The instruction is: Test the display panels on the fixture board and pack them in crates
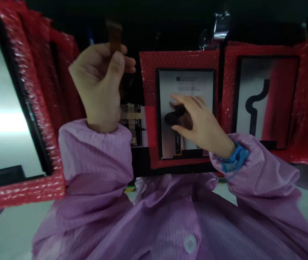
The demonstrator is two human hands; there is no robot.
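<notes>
Lavender smock sleeves (96, 155) frame the hands: right hand (197, 121), fingers spread loosely, presses the upright display panel (186, 112) at twelve o'clock, while left hand (99, 83) at ten o'clock pinches a vertical brown strip (115, 36).

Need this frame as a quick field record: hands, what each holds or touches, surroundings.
left hand: raised, pinching a brown strip between thumb and fingers
right hand: fingers resting on the middle display panel, over its black flex cable
middle panel: lies in red bubble wrap
right panel: in red wrap, untouched
left panel: in red wrap, tilted
clothing: purple striped sleeves, blue wrist strap
</notes>
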